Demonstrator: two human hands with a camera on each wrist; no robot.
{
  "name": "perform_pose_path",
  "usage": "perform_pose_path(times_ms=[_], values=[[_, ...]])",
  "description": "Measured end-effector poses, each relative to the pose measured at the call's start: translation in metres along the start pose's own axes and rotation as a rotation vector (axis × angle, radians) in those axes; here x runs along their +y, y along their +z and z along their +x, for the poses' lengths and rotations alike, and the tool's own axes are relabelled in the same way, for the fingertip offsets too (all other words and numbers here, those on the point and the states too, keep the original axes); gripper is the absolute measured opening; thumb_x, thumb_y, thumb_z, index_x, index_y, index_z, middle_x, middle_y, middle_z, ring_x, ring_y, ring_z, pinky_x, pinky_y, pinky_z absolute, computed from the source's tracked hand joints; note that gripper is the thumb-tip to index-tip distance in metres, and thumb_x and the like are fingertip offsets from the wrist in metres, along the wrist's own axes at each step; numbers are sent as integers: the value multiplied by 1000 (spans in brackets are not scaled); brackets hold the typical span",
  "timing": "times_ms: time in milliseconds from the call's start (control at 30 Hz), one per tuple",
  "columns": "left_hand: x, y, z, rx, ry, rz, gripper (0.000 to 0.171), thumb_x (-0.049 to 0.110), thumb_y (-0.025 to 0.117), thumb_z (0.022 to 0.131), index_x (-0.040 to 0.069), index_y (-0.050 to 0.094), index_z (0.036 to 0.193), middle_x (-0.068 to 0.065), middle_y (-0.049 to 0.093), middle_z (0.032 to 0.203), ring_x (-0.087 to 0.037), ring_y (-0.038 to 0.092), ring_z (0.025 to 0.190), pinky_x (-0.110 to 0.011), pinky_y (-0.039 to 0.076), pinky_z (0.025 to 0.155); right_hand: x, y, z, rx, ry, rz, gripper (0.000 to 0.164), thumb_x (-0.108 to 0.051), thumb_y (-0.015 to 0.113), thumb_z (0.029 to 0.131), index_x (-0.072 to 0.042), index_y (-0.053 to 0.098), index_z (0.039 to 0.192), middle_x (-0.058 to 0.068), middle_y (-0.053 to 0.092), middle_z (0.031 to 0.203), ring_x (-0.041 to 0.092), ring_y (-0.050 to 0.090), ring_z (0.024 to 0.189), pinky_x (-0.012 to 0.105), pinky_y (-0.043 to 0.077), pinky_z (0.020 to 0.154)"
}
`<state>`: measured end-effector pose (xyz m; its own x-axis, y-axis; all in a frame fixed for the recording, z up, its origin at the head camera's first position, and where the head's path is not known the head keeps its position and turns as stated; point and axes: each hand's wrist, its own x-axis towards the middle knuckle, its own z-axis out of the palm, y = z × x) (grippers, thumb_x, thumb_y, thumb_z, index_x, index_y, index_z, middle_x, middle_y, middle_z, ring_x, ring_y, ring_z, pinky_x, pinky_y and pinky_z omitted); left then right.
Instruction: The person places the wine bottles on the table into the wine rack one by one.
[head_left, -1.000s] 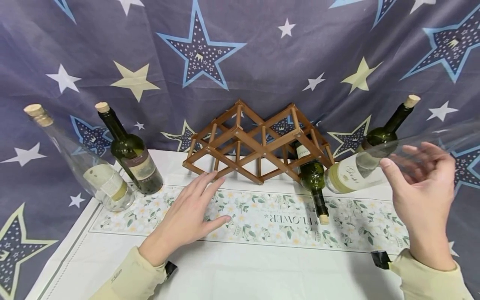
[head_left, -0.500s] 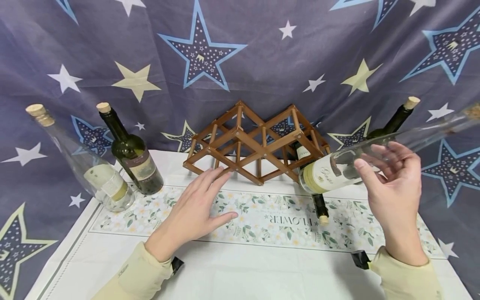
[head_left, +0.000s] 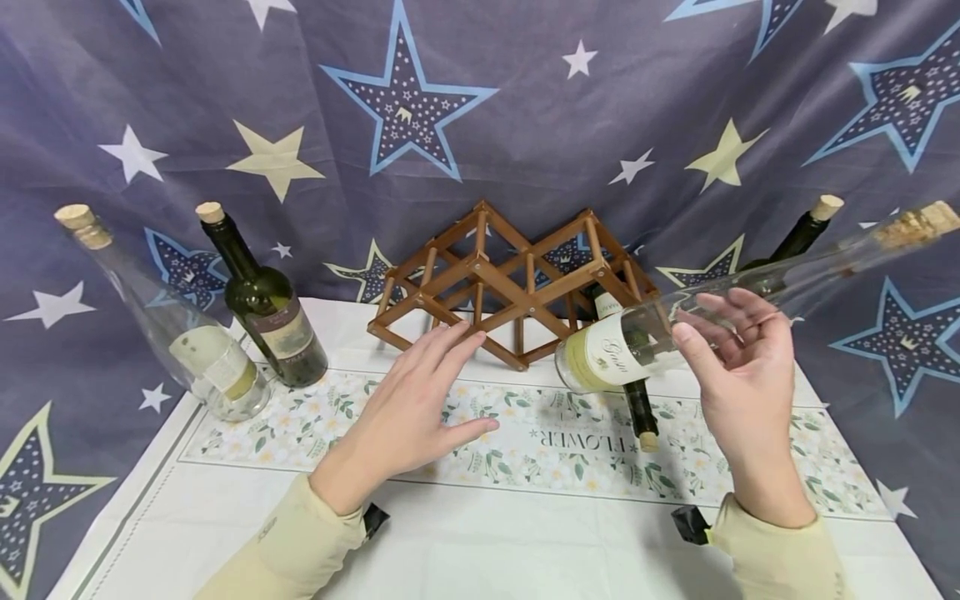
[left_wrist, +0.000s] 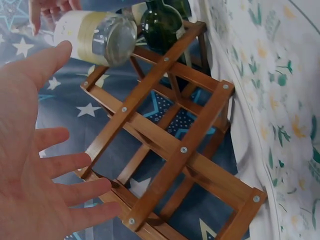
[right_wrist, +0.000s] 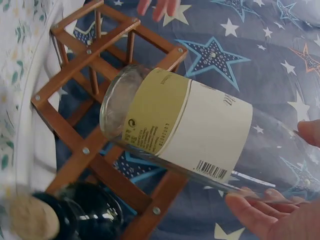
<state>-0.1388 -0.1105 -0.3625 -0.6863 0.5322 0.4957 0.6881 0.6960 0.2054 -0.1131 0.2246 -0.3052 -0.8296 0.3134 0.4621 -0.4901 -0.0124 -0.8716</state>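
A clear glass wine bottle (head_left: 600, 354) with a white and yellow-green label lies tilted in my right hand (head_left: 750, 383), its base to the left and its cork up at the right. My thumb and fingers grip it above the label. My left hand (head_left: 416, 408), fingers straight and spread, hovers in front of the brown wooden wine rack (head_left: 480, 267), holding nothing. In the right wrist view the held bottle's base (right_wrist: 117, 102) stands before the rack. A dark green bottle (head_left: 641, 412) lies in the rack's right side, neck toward me, partly covered by the held one.
On the left stand a corked clear bottle (head_left: 217, 367) and a dark green bottle (head_left: 281, 325). Another green bottle (head_left: 798, 233) stands at the right, partly hidden behind the held bottle. A flower-printed runner (head_left: 510, 450) lies on the white table (head_left: 525, 542). Star-patterned cloth (head_left: 525, 108) hangs behind.
My right hand has carried the clear bottle leftward, so its base is now in front of the rack's right part. My left hand has shifted slightly right.
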Motion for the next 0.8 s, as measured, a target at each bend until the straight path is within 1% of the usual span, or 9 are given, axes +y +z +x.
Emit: perform_pose_path(times_ms=[167,367,600,800], values=[[4,1,5,3,5,-10,98,69,64,82,23,26,160,-3,24,162,-33,26,145,-53,26,114,3,7,-5,-9,37,48,58,7,68,87,-2,39,136,24,50,131,32,62,109,30,54,88],[8,1,10,21,27,-28,99,68,65,82,21,27,160,-4,25,161,-31,27,145,-51,26,114,6,14,-10,-23,82,44,57,6,68,88,-3,38,136,22,50,132,32,62,111,31,53,90],[14,2,13,10,32,-33,100,70,64,82,19,26,160,-5,23,162,-30,22,147,-52,25,115,12,23,-16,-60,92,28,55,4,68,89,-4,38,135,21,50,131,34,61,114,33,53,91],[18,6,16,27,48,-63,102,69,66,80,19,26,160,-5,25,161,-27,25,146,-49,25,115,19,32,-21,-76,96,51,56,5,69,88,-4,39,134,22,51,130,35,62,113,33,53,91]])
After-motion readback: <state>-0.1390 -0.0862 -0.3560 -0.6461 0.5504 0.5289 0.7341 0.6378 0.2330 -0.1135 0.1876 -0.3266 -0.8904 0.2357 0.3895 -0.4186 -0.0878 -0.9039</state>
